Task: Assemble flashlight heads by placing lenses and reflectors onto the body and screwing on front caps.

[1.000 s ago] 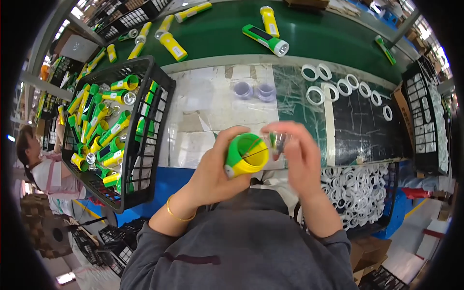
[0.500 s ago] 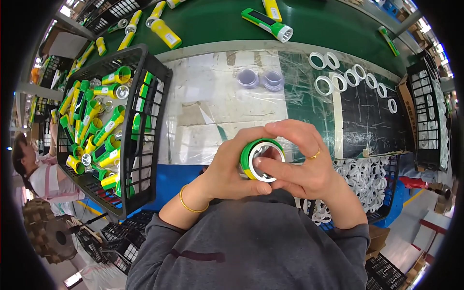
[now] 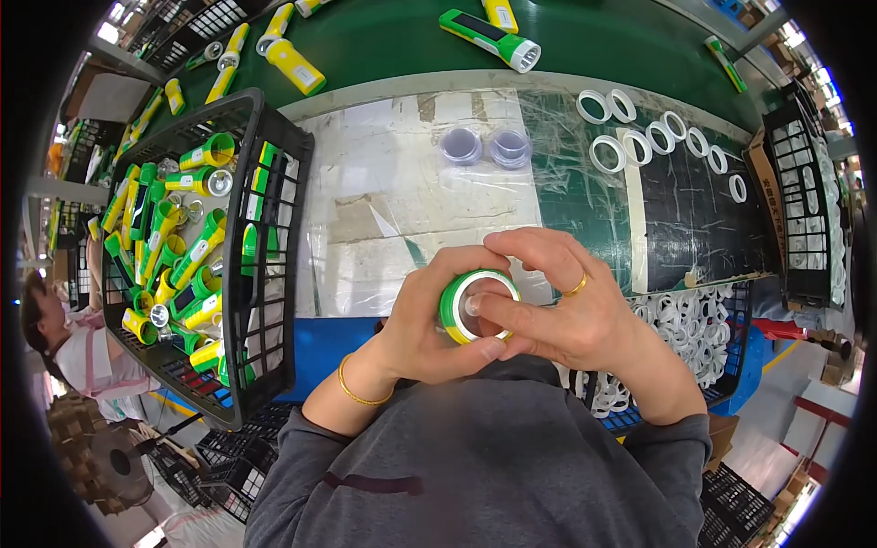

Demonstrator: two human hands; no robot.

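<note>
My left hand (image 3: 429,324) grips a green and yellow flashlight (image 3: 454,306) upright, its round head facing me, close to my chest over the table's front edge. My right hand (image 3: 557,306), with a ring on one finger, lies over the flashlight's head and its fingers press on the clear round lens inside the white rim. A gold bangle circles my left wrist.
A black crate (image 3: 274,265) on my left holds several green and yellow flashlights. Two clear lens stacks (image 3: 484,146) and several white rings (image 3: 649,137) lie on the table. More rings fill a blue bin (image 3: 740,356) at my right. Finished flashlights (image 3: 493,36) lie on the green belt. Another person (image 3: 64,338) sits far left.
The flashlight has come lower and closer to my body, its head turned up to face me. My right hand moved from beside it onto the lens.
</note>
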